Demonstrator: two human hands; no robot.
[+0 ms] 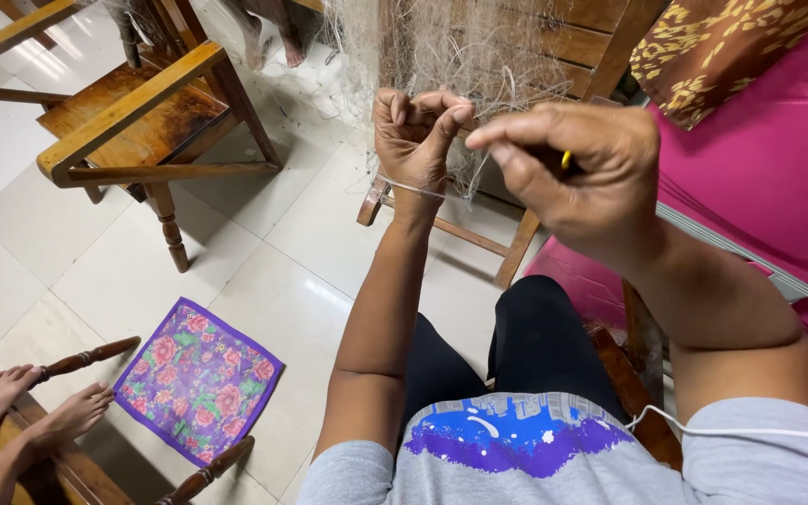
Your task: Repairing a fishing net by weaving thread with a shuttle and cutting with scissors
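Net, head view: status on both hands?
Left hand fisted in the pale net. Right hand pinching a thin yellow tool beside it. Nothing between the hands; wooden chair off left.

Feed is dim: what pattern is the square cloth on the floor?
Pink flowers on purple square cloth, clearest in the head view.

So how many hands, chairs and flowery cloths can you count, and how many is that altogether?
Bare hands gripping the fine pale fishing net: 2, left hand, right hand
Brown wooden armchairs: 2, one at left, one behind the net
Purple floral square cloth: 1
Total: 5
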